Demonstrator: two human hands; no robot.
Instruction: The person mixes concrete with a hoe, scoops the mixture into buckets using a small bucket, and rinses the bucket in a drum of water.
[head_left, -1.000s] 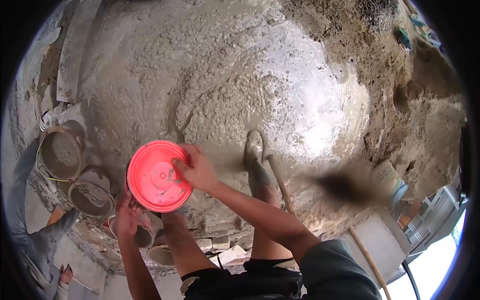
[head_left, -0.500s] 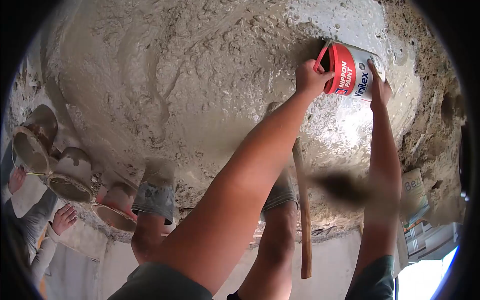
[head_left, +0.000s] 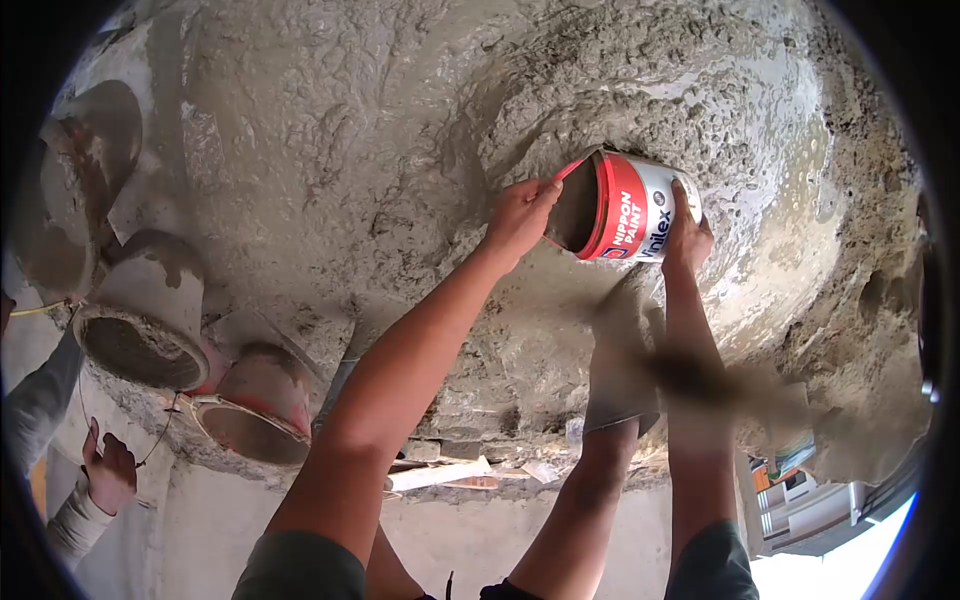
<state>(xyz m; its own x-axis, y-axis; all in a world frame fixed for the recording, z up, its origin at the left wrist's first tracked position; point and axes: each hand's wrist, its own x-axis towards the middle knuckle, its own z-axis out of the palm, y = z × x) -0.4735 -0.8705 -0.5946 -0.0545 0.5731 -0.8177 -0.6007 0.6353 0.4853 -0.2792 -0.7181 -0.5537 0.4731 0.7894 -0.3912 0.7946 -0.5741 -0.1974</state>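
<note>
A red and white paint bucket [head_left: 638, 215] is tipped on its side over wet grey mortar [head_left: 400, 120], its mouth facing left. Grey mortar coats what shows of its inside. My left hand [head_left: 522, 220] is closed on the red handle by the mouth. At the other end, my right hand [head_left: 687, 238] grips the base, thumb along the label and the other fingers mostly hidden. Whether the bucket touches the mortar I cannot tell.
Several mortar-stained buckets, one a grey bucket [head_left: 165, 290], stand at the left. Another person's hand [head_left: 108, 470] is near a bucket's wire handle. A mud-covered boot [head_left: 622, 385] stands in front of me. Wood scraps [head_left: 440, 474] lie along the wall. A dark blur crosses the right side.
Both my hands have brought the bucket left and nearer to me, and more of its inside shows. My view has shifted; the wooden pole no longer shows. The buckets at left appear larger.
</note>
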